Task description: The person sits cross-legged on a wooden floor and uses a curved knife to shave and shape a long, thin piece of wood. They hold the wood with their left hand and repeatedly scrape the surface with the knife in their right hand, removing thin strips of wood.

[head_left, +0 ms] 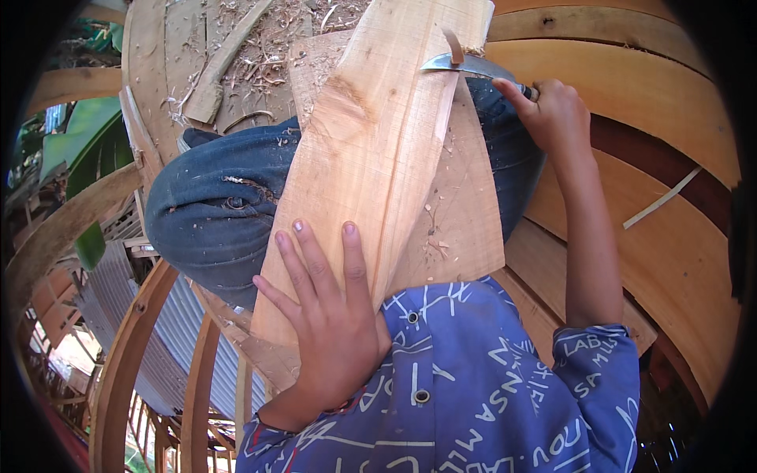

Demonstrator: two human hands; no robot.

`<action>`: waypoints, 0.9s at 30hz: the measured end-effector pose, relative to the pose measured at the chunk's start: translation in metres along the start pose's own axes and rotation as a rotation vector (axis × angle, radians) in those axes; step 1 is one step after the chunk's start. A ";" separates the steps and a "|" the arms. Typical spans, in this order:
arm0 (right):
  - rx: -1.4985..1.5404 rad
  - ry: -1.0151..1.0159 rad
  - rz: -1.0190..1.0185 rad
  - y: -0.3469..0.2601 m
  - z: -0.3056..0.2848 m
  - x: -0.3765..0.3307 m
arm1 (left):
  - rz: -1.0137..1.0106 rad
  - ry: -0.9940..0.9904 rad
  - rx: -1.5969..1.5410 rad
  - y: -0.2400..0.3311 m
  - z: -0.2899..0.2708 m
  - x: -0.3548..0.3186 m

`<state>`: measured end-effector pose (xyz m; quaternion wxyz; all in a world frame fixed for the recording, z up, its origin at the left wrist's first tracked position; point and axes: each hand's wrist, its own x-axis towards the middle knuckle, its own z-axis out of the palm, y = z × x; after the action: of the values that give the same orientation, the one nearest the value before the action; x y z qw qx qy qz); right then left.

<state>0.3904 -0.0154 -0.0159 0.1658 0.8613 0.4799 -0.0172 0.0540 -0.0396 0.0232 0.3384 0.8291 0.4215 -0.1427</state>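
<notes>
A long pale wooden plank [371, 150] slants across my lap, its far end up at the top of the view. My left hand [327, 296] lies flat on the near end of the plank, fingers spread. In my right hand [552, 114] is a knife [473, 65] with a curved blade, gripped by its dark handle, the thumb stretched along toward the blade. The blade crosses the plank's right edge near the far end. A curled wood shaving [453, 46] stands up at the blade. Beneath the plank lies a second, wider board [461, 213].
My bent legs in blue jeans [217, 197] flank the boards. Shavings [276, 59] and a loose wood strip [229, 59] litter the wooden floor ahead. Curved wooden slats [607, 87] rise on the right, with a thin stick [662, 197] on them. Corrugated metal sheeting [150, 315] shows below left.
</notes>
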 end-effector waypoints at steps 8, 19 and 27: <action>0.410 -0.399 0.073 0.020 -0.024 -0.021 | 0.021 -0.043 -0.008 -0.007 -0.002 -0.006; 1.635 -0.817 0.241 0.025 -0.035 -0.084 | 0.053 -0.041 -0.126 -0.013 -0.006 -0.011; 1.499 -0.776 0.216 0.012 -0.043 -0.088 | 0.020 -0.062 -0.126 -0.007 -0.016 -0.009</action>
<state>0.3479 -0.0802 0.0451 -0.2952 0.7176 0.1660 -0.6086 0.0420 -0.0311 0.0366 0.4043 0.8054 0.4109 -0.1379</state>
